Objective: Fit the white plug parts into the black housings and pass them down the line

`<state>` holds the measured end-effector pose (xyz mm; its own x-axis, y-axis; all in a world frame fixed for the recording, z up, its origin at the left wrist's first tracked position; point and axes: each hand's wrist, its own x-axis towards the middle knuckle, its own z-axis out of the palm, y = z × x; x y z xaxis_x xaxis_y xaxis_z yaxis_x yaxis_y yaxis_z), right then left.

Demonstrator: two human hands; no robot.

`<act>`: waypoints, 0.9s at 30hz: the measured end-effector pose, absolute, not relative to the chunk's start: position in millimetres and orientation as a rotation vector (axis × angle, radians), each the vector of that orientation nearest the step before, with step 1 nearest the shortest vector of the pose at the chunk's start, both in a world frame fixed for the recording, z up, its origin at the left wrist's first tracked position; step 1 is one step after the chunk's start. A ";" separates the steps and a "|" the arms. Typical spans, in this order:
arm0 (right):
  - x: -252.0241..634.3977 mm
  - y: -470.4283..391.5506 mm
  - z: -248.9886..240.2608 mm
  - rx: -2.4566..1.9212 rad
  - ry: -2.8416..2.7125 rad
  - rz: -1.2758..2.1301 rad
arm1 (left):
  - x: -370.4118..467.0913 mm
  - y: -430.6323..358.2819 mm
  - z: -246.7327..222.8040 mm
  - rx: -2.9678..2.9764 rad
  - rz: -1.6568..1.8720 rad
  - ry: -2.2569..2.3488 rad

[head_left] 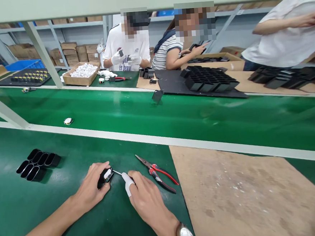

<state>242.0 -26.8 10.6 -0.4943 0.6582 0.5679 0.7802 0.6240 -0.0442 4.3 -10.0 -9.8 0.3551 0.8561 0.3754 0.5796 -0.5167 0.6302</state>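
My left hand (91,187) is wrapped round a small black housing (101,179) just above the green table. A white part with a circuit board (108,175) shows in the housing's open end. In my right hand (143,192), a thin metal tool (117,172) is pinched, its tip at the rim of that open end. The tool's handle is hidden by my fingers. A white cover sits on one finger of my right hand. Red and black pliers (157,173) lie with jaws apart to the right of my right hand.
Several black housings (36,164) stand at the left. Cardboard (249,190) lies at the right. Beyond a pale rail (137,139), a green belt (113,106) carries a small white part (68,121) and a dark piece (157,95). People work across it.
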 end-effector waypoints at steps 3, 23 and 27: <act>240.6 -28.3 9.0 -1.140 -2.316 -0.318 | 4.6 -10.0 -11.3 2.227 0.966 1.256; 238.4 -30.2 13.7 -1.136 -2.315 -0.318 | 7.3 -11.9 -9.5 2.198 0.990 1.215; 238.7 -30.2 14.6 -1.117 -2.315 -0.308 | 5.5 -12.1 -9.7 2.190 0.984 1.188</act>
<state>238.7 -30.2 14.6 -0.5065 0.6516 0.5647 0.7765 0.6295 -0.0299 5.5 -12.1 -9.7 0.3713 0.8512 0.3709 0.5230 -0.5218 0.6739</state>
